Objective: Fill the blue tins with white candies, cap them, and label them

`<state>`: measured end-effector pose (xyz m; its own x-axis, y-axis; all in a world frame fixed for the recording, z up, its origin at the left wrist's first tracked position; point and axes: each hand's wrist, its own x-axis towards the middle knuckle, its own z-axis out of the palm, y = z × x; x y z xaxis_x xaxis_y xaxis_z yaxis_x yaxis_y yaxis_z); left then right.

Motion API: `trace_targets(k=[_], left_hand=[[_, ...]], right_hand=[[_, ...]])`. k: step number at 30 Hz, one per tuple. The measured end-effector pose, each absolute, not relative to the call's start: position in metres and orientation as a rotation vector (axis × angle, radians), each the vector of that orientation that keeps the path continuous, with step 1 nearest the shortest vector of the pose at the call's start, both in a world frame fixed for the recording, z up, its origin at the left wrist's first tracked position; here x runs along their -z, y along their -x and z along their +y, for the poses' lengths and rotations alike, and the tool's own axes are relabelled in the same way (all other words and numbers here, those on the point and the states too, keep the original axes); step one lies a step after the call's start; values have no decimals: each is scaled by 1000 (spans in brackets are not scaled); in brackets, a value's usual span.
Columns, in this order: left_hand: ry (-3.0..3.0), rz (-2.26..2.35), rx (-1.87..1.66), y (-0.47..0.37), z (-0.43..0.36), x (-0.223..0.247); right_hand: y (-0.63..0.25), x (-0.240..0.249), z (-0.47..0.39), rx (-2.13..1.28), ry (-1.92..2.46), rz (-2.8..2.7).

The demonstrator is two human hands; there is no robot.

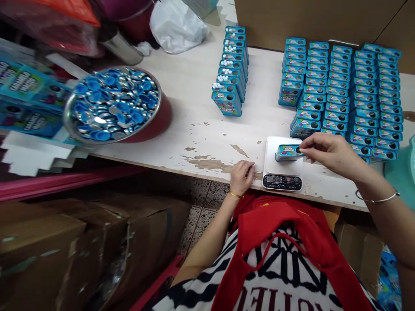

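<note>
Fingers (313, 142) of the right hand (332, 153) are pinching what looks like a small white piece (301, 150) at the dark opening of a blue box (288, 150), which is standing on the white scale (272, 167). The left hand (241, 177) is resting just beside the scale on the near edge of the counter (194, 103) — loosely curled and free. Matching boxes (339, 86) are standing in rows behind — a basin (162, 116) is holding blue-and-silver caps (113, 103) at left.
</note>
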<state>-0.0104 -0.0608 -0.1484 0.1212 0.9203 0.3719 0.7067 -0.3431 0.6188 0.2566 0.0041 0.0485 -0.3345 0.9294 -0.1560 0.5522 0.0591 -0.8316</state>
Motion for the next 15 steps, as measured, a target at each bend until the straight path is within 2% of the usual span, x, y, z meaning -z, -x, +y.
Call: trace_targets(k=[6,15], left_hand=[[-2117,1621,-1035,10,-62,149],[-2125,1643,-1046,10,-62,150]], right_hand=[[-254,-40,13,-815,1454,-2249],[-256,-53,6,-706,1468,-2294]])
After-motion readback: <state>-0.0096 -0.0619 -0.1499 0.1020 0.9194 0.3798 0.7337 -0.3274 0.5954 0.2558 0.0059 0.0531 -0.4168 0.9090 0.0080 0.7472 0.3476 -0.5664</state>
